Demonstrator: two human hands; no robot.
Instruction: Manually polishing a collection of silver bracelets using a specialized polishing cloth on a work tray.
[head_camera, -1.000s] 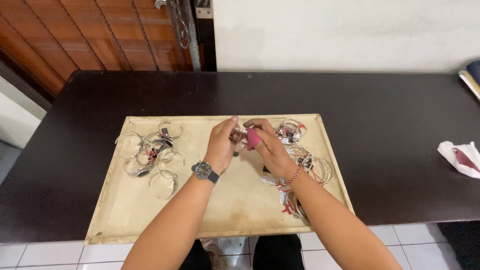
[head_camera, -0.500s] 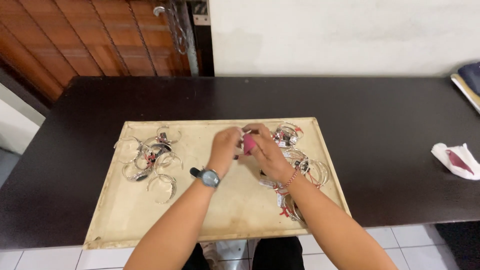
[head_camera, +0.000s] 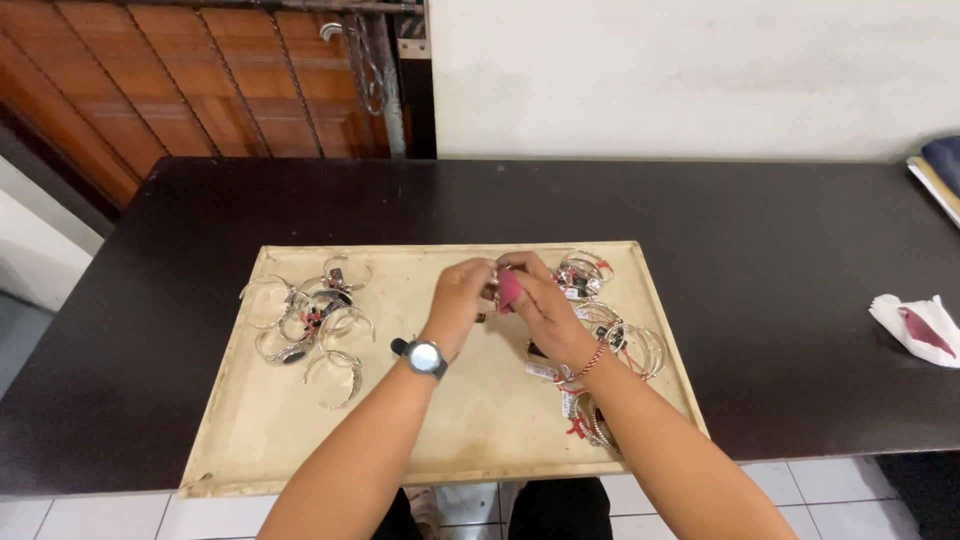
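Both hands barely shifted | pink cloth being pinched by right hand fingers, probably for rubbing | small piece being gripped between left hand fingertips | bangles lying left of fingers on tray

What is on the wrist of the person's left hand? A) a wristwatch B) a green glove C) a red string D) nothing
A: a dark wristwatch with a round face sits on the wrist of the left hand, above the beige tray; the red string is on the wrist of the right hand.
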